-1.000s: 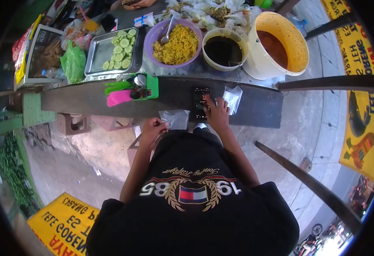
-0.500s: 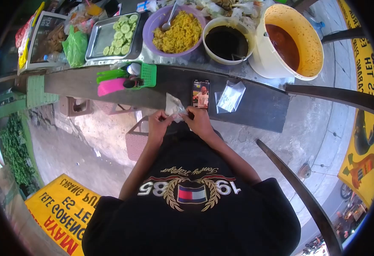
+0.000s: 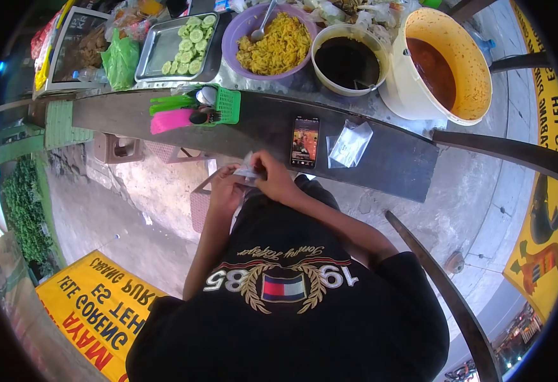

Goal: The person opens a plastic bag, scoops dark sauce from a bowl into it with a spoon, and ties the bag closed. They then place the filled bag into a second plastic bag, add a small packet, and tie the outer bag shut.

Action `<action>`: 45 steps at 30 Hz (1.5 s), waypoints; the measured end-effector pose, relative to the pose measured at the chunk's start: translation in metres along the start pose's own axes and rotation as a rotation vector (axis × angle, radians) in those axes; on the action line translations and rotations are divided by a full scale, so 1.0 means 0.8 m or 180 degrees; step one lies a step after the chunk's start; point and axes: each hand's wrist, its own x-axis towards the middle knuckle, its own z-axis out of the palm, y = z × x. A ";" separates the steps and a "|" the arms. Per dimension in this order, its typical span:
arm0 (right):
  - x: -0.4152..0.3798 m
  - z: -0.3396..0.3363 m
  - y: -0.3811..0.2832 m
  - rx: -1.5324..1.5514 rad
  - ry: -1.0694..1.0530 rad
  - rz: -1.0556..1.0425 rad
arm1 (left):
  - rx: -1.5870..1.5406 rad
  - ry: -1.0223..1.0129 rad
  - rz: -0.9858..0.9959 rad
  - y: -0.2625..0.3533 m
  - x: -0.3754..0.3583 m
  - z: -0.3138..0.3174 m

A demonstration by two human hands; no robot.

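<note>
A small clear plastic bag (image 3: 247, 170) is pinched between both hands, just off the near edge of the dark bench. My left hand (image 3: 227, 188) grips its left side with the fingers closed. On the other side my right hand (image 3: 271, 178) has its fingers closed on the bag, its back hiding part of it. Right of my hands a phone (image 3: 304, 143) with a lit screen lies on the bench, and beside it rests a stack of clear plastic bags (image 3: 350, 145). A green basket (image 3: 228, 106) with utensils sits farther left.
Behind the bench (image 3: 393, 169) stand a tray of cucumber slices (image 3: 148, 58), a purple bowl of yellow rice (image 3: 234, 38), a tub of dark liquid (image 3: 346, 63) and a white bucket of red sauce (image 3: 390, 89). Stools (image 3: 117, 148) stand below, left.
Both hands have shifted left with the bag, the right one now higher and over it. The bag looks more bunched up. The phone screen shows a different picture.
</note>
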 end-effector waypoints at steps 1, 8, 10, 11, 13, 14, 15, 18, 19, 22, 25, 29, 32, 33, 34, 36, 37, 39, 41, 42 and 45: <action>0.002 0.000 0.002 0.1072 -0.0105 0.0786 | -0.0478 0.0082 -0.0348 -0.005 -0.004 0.004; 0.007 -0.015 -0.019 0.4047 -0.0354 0.2771 | -0.1055 -0.0033 -0.0576 0.021 -0.021 0.032; 0.015 -0.012 -0.027 0.3960 -0.0209 0.2692 | -0.0915 -0.0254 -0.0462 0.028 -0.021 0.022; 0.014 -0.009 -0.024 0.3861 -0.0195 0.2594 | -0.0623 -0.0216 -0.0367 0.025 -0.019 0.012; 0.008 -0.009 -0.014 0.3889 -0.0455 0.2460 | -0.0061 -0.0211 -0.0364 0.020 -0.017 0.005; 0.006 -0.013 -0.006 0.4011 -0.0738 0.2405 | 0.0216 -0.0249 -0.0446 0.019 -0.014 0.001; 0.008 -0.015 -0.005 0.4131 -0.1027 0.2342 | 0.0497 -0.0286 -0.0524 0.022 -0.014 0.005; 0.018 -0.006 -0.004 0.2847 -0.0570 0.2295 | 0.2089 0.0266 -0.0052 0.017 -0.025 0.024; 0.017 -0.001 0.008 0.2005 -0.0373 0.1624 | 0.2933 0.0109 0.0761 0.008 -0.017 0.019; 0.017 0.007 0.016 0.0790 -0.0243 0.0692 | 0.2486 -0.0006 0.0387 0.016 -0.016 0.015; 0.013 0.001 -0.007 0.1669 -0.0849 0.1620 | 0.0057 -0.0424 -0.0225 0.019 -0.022 0.026; 0.014 -0.008 0.008 0.0892 -0.0478 0.1502 | 0.0693 -0.0392 -0.0536 0.031 -0.023 0.031; 0.027 -0.022 -0.027 0.0237 -0.0022 0.0672 | 0.1705 -0.0267 -0.0164 0.020 -0.012 0.011; 0.029 -0.013 -0.031 -0.0052 -0.0091 -0.0018 | 0.2019 -0.0228 0.0012 0.014 -0.010 0.024; 0.030 -0.008 -0.047 -0.0343 -0.0170 -0.0691 | 0.2324 -0.0183 0.0178 0.009 -0.009 0.031; 0.026 -0.011 -0.064 0.0639 -0.0923 -0.0134 | 0.2572 -0.0761 0.0808 0.001 -0.002 0.030; 0.033 -0.018 -0.063 0.0735 -0.0944 -0.0092 | 0.2061 -0.0665 0.0642 0.004 0.006 0.035; 0.041 -0.043 -0.061 0.0955 -0.0903 0.0364 | 0.2088 -0.0113 0.0469 0.012 0.018 0.034; 0.046 -0.074 -0.067 0.0586 0.0061 0.0693 | 0.1268 -0.0109 0.0289 0.028 0.015 0.046; 0.051 -0.094 -0.070 0.0386 0.0751 0.0818 | 0.0860 -0.0121 0.0195 0.036 0.014 0.052; 0.058 -0.178 -0.073 -0.0360 0.2277 0.0805 | 0.0799 -0.0272 0.0259 0.039 0.019 0.054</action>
